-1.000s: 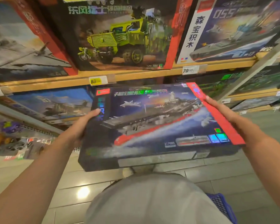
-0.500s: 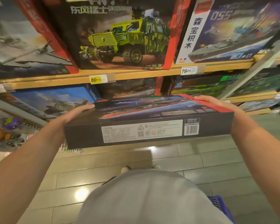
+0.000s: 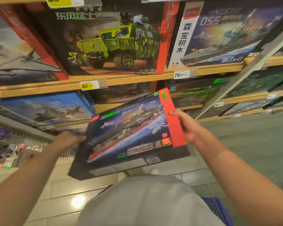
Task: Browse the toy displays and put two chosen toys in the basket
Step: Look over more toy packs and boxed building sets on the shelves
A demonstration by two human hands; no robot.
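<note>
— Wooden shelves (image 3: 121,81) fill the background, over a floor of glossy tiles (image 3: 69,190). What is the person holding?

— A flat, dark cardboard box (image 3: 131,136) with a warship printed on its face and a red band down the right edge. It hangs tilted in front of the lower shelf, right end higher. The right hand (image 3: 185,126) pinches the red edge, thumb on the front, fingers hidden behind. The left hand (image 3: 67,141) is at the box's left edge, but it is blurred, so the grip there cannot be told.

— And the basket?

— Only a corner of a blue plastic mesh basket (image 3: 217,209) shows at the bottom right, cut off by the frame and partly hidden behind grey clothing (image 3: 140,203).

— What sits around the box?

— Above it, a box with a green truck (image 3: 114,41) stands beside a box with a grey ship (image 3: 219,35). Yellow price tags reading 89 (image 3: 89,85) and 79 (image 3: 180,74) are clipped to the shelf edge. A blue box with a jet (image 3: 46,108) lies to the left. Small packaged toys (image 3: 5,149) at far left are too blurred to make out.
</note>
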